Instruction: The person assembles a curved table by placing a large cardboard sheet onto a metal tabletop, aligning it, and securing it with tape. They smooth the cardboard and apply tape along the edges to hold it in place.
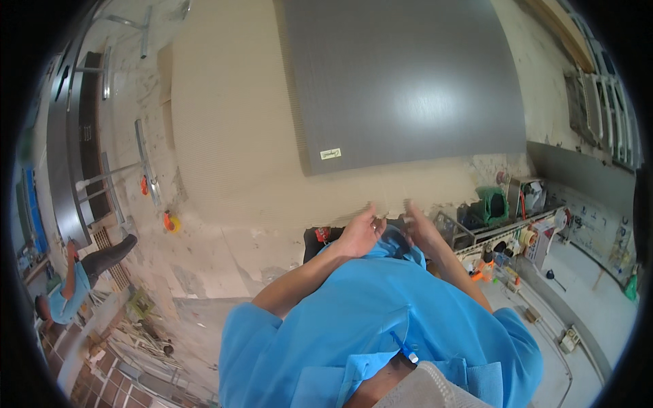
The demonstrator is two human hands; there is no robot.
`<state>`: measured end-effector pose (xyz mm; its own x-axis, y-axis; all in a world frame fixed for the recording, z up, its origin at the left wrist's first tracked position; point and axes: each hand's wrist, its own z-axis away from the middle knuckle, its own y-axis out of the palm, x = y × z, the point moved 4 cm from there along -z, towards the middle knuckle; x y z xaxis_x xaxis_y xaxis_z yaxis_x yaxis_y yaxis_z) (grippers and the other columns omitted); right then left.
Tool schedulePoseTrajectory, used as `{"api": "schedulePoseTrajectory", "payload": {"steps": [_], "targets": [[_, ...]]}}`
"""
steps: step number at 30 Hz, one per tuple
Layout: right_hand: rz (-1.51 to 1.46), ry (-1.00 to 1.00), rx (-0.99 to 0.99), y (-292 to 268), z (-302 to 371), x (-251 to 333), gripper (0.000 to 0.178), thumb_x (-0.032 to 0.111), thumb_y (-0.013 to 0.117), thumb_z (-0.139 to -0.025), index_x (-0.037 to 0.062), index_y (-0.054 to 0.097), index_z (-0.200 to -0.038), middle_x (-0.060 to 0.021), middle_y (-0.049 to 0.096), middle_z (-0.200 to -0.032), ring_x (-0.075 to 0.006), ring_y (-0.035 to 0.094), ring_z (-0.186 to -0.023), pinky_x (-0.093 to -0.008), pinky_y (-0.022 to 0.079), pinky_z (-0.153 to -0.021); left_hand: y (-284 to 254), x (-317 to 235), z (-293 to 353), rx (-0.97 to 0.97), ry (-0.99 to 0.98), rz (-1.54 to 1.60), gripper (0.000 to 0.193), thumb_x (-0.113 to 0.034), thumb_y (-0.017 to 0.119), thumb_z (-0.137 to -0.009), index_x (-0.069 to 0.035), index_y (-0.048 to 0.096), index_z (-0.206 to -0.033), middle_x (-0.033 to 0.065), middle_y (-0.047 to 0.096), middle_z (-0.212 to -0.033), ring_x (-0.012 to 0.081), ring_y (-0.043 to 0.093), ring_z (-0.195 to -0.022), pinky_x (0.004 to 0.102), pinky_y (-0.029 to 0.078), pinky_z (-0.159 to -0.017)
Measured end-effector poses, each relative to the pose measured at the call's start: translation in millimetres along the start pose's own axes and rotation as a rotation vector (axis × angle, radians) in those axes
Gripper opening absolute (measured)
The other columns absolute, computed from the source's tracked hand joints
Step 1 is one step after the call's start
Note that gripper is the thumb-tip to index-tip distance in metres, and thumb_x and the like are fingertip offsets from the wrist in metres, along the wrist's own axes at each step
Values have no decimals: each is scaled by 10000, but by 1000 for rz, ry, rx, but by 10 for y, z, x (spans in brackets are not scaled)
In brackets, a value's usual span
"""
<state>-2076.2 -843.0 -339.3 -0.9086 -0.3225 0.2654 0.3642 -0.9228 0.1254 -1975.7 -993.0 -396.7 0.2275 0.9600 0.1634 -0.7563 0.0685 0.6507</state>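
Note:
My left hand (361,236) is in front of my body at the near edge of the corrugated cardboard sheet (231,136). Its fingers look loosely bent and apart, and a ring shows on one of them. Just to its right, separated by a gap, my right hand (422,228) has its fingers partly stretched and slightly blurred. I see nothing held in either hand. Beyond them, a large dark grey panel (401,88) lies flat on the cardboard, with a small pale label (330,154) near its near left corner.
Right of me stands a cluttered shelf (503,231) holding a green container (492,206) and bottles. At the far left, a co-worker (68,289) in blue touches another dark panel (68,197). Metal bars (144,163) and an orange-yellow tape roll (171,222) lie left of the cardboard.

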Motion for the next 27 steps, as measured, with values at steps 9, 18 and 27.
{"api": "schedulePoseTrajectory", "payload": {"steps": [9, 18, 27], "targets": [[-436, -210, -123, -37, -314, -164, 345, 362, 643, -1000, 21, 672, -961, -36, 601, -686, -155, 586, -600, -296, 447, -545, -1361, -1347, 905, -291, 580, 237, 475, -362, 624, -1004, -44, 538, -1347, 116, 626, -1301, 271, 591, -1199, 374, 502, -1011], [-202, -277, 51, -516, -357, 531, 675, 585, 559, -992, -69, 600, -1156, -199, 679, -1034, -226, 669, -935, -346, 550, -814, -2307, -1554, 741, -429, 635, 97, 367, -183, 648, -1009, -81, 559, -1351, 49, 650, -1276, 185, 634, -1161, 339, 552, -946], [-882, -487, -247, -359, -1407, 1384, 635, 686, 432, -997, 228, 530, -1425, -33, 565, -1401, -283, 534, -1258, -499, 451, -1026, -1976, -1541, 946, -544, 802, 118, 343, -229, 665, -1001, -104, 598, -1313, 32, 671, -1251, 192, 641, -1155, 346, 556, -952]]}}
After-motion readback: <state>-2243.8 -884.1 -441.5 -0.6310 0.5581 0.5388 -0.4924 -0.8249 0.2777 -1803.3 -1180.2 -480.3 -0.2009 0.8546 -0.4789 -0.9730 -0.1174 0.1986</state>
